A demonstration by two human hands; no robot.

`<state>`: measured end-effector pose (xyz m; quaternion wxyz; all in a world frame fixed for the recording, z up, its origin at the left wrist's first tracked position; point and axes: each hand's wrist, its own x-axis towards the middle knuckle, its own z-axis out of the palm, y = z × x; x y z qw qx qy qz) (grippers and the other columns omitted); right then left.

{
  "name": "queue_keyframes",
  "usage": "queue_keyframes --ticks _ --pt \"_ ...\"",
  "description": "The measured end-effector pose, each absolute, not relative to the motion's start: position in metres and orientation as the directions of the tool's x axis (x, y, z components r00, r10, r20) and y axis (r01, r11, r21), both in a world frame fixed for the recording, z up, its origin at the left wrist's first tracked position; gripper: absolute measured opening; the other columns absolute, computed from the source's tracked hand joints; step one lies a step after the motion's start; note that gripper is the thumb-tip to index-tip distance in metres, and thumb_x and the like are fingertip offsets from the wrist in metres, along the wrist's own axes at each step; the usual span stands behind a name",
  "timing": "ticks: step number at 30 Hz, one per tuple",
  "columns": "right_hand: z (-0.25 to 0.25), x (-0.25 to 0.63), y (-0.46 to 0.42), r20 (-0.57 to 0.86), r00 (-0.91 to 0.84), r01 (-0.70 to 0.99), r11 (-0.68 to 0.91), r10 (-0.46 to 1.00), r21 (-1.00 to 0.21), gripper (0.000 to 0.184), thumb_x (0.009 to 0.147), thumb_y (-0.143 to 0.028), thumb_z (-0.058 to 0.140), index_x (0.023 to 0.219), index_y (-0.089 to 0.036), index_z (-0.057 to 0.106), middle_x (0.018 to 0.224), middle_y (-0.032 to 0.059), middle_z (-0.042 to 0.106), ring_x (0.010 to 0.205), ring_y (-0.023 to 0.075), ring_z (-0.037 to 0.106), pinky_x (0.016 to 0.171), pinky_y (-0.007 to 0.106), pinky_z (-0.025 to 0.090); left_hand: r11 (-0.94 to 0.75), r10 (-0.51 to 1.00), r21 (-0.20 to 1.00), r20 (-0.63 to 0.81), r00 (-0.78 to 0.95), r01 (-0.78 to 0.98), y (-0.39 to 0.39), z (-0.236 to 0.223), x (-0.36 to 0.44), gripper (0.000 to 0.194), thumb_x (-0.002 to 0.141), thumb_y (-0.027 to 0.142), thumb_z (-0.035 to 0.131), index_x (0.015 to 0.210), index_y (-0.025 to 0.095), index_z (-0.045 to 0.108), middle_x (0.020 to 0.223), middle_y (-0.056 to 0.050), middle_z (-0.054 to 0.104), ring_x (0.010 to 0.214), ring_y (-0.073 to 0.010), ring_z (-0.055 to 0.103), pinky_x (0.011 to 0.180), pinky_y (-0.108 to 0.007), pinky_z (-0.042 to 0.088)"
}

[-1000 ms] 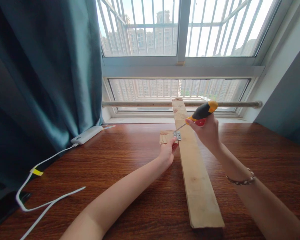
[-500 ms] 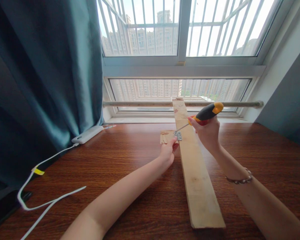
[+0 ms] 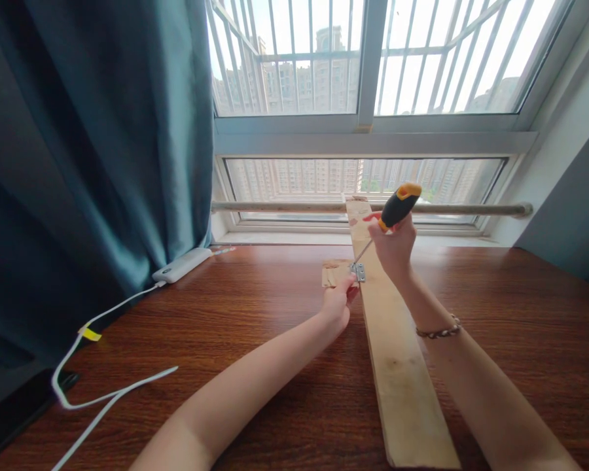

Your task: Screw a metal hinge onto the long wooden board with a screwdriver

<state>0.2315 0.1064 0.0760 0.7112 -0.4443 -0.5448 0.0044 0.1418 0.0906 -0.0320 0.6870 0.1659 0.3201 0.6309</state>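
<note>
My right hand (image 3: 395,245) is closed around a screwdriver (image 3: 400,206) with a black and yellow handle. Its thin shaft slants down to the left, the tip at a small metal hinge (image 3: 361,272). That hinge lies across the joint between a long pale wooden board (image 3: 402,366) and a small wooden piece (image 3: 331,275) beside it. From below, my left hand (image 3: 338,302) pinches the small wooden piece at the hinge, thumb on top; the other fingers are partly hidden. Whether a screw sits under the tip is too small to tell.
The long board rests on a brown wood-grain table (image 3: 255,327), its far end by a horizontal rail (image 3: 285,207) under the window. To the left lie a white power strip (image 3: 181,265) and its white cable (image 3: 120,304), beside a dark blue curtain (image 3: 142,131).
My right hand has tipped the screwdriver more upright, its handle shifting left and up. My left hand still holds at the hinge. The whole view has shifted slightly.
</note>
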Motion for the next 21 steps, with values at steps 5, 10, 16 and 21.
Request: queue_keyframes --ticks 5,10,16,21 --pt "0.07 0.238 0.121 0.71 0.374 0.05 0.752 0.596 -0.657 0.033 0.072 -0.041 0.063 0.089 -0.024 0.04 0.062 -0.0067 0.047 0.05 0.0108 0.05 0.054 0.027 0.048 0.135 0.975 0.635 -0.22 -0.011 -0.761 0.093 -0.034 0.142 0.015 0.067 0.0 0.066 0.077 0.011 0.064 0.077 -0.005 0.068 0.063 -0.0103 0.061 0.059 -0.021 0.051" --pt "0.072 0.248 0.122 0.708 0.142 -0.082 0.721 0.692 -0.688 0.031 0.074 -0.04 0.06 0.092 -0.024 0.04 0.068 -0.0049 0.051 0.061 0.0121 0.055 0.067 0.031 0.05 0.142 0.973 0.641 -0.229 -0.011 -0.754 0.094 -0.035 0.141 0.018 0.066 0.001 0.067 0.08 0.013 0.064 0.076 -0.004 0.068 0.061 -0.0103 0.061 0.06 -0.023 0.051" --pt "0.085 0.267 0.107 0.624 -0.135 0.004 0.63 0.77 -0.776 0.03 0.066 -0.03 0.07 0.089 -0.018 0.054 0.086 0.0031 0.064 0.084 0.0182 0.061 0.081 0.036 0.047 0.136 0.979 0.635 -0.205 0.004 -0.761 0.094 -0.037 0.141 0.02 0.066 0.001 0.067 0.081 0.013 0.064 0.08 -0.004 0.068 0.064 -0.0112 0.061 0.062 -0.023 0.051" --pt "0.083 0.263 0.1 0.666 0.014 0.289 0.635 0.745 -0.716 0.035 0.056 -0.035 0.077 0.079 -0.017 0.058 0.075 0.0022 0.064 0.071 0.0188 0.061 0.067 0.032 0.049 0.135 0.98 0.629 -0.197 0.011 -0.765 0.095 -0.036 0.142 0.018 0.066 0.001 0.067 0.078 0.013 0.063 0.079 -0.005 0.068 0.066 -0.0126 0.062 0.063 -0.025 0.051"
